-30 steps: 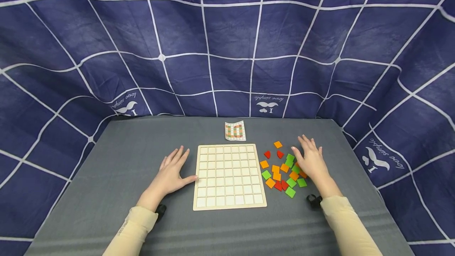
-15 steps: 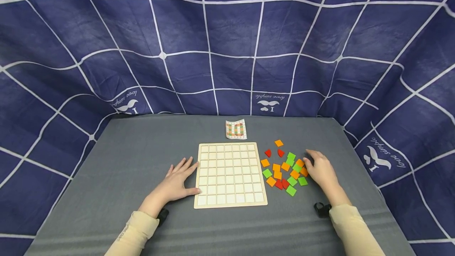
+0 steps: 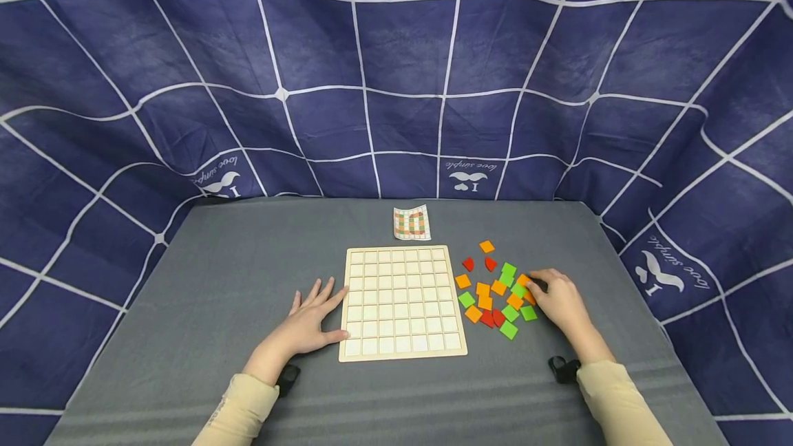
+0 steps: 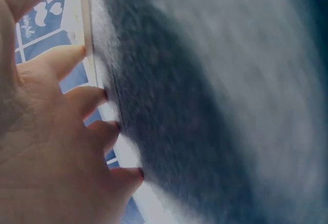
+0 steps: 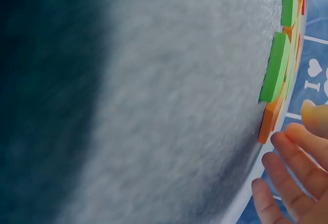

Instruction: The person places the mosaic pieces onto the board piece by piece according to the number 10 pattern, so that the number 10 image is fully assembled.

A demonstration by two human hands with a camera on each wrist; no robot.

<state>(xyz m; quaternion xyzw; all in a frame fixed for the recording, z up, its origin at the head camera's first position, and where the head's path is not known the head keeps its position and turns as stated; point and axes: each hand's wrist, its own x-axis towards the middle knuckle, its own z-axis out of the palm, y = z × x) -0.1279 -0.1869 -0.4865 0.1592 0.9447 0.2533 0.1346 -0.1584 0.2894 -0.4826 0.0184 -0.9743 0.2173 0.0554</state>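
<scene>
A pale wooden board [image 3: 403,303] with a grid of square recesses lies flat on the table. Along its left edge my left hand [image 3: 303,329] is spread, its thumb and index finger touching the rim. In the left wrist view that hand's fingers reach the board's edge. Orange, green and red tiles lie loosely scattered right of the board. My right hand [image 3: 559,300] is at their right side, thumb and index fingertips beside an orange tile [image 3: 523,280]. In the right wrist view the thumb and fingers are apart, near an orange tile [image 5: 270,120] and a green tile [image 5: 275,67].
Behind the board lies a small printed pattern card [image 3: 411,224] with coloured squares. The table [image 3: 266,239] has a grey cloth. A blue curtain [image 3: 396,54] with white lines stands around its back and sides.
My right hand has come down from above the tiles to their right edge, its thumb and fingers drawing closer together. My left hand has shifted right slightly onto the board's edge.
</scene>
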